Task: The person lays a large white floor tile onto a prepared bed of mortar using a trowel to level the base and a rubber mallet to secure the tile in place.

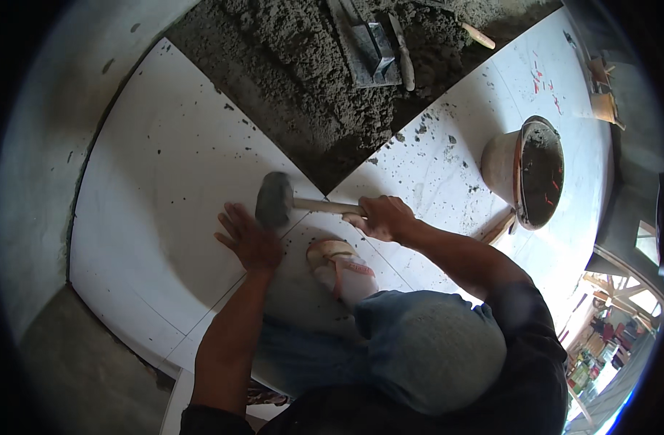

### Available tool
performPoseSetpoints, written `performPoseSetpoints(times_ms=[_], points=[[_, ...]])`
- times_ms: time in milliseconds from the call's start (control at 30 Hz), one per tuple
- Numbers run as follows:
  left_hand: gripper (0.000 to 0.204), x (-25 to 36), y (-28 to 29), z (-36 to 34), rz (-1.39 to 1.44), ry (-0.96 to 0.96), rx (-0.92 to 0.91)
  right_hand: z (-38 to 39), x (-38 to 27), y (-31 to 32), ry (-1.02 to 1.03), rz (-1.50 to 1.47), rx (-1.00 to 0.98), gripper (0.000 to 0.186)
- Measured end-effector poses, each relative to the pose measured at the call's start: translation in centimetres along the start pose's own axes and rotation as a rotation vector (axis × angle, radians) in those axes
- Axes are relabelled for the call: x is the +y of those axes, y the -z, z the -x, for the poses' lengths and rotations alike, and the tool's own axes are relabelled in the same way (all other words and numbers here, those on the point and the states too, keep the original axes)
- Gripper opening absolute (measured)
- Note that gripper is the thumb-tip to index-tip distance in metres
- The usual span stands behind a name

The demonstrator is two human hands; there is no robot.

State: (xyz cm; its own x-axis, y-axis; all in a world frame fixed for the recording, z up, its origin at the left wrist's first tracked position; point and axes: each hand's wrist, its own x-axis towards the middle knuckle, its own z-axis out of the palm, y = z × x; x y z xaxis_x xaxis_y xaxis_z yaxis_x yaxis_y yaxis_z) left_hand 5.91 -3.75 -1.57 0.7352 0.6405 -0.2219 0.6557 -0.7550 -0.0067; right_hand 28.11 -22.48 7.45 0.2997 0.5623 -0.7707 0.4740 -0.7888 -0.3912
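A rubber mallet (pixel 274 202) with a dark head and a pale wooden handle is held in my right hand (pixel 387 217), its fingers wrapped round the handle. The mallet head, slightly blurred, is just beside and partly above my left hand (pixel 253 243). That hand is open, fingers spread, over the large white floor tile (pixel 143 196); whether the palm presses on it I cannot tell. Near the mallet handle, several tile corners meet at the tip of a bed of wet grey mortar (pixel 274 80).
On the mortar lie a metal float (pixel 374 54), a narrow trowel (pixel 404 61) and a wooden-handled tool (pixel 479 35). A bucket (pixel 500 163) of mortar stands on the tiles at right. Mortar crumbs dot the tiles. A grey wall (pixel 49 138) bounds the left. My sandalled foot (pixel 346 279) is close by.
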Motion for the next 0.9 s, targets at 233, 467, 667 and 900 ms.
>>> performPoseSetpoints(times_ms=[233, 467, 667, 900], points=[[0.102, 0.1, 0.2, 0.0, 0.041, 0.032, 0.024, 0.6, 1.1, -0.1, 0.105, 0.058, 0.058, 0.056], [0.097, 0.0, 0.4, -0.2, 0.082, 0.048, 0.033, 0.7, 0.1, 0.4, 0.089, 0.057, -0.05, 0.061], [0.085, 0.3, 0.8, -0.5, 0.045, 0.053, -0.003, -0.2, -0.3, 0.7, 0.158, 0.023, 0.006, 0.059], [0.081, -0.1, 0.7, 0.2, 0.154, 0.043, 0.068, -1.4, 0.8, 1.1, 0.157, 0.058, 0.045, 0.072]])
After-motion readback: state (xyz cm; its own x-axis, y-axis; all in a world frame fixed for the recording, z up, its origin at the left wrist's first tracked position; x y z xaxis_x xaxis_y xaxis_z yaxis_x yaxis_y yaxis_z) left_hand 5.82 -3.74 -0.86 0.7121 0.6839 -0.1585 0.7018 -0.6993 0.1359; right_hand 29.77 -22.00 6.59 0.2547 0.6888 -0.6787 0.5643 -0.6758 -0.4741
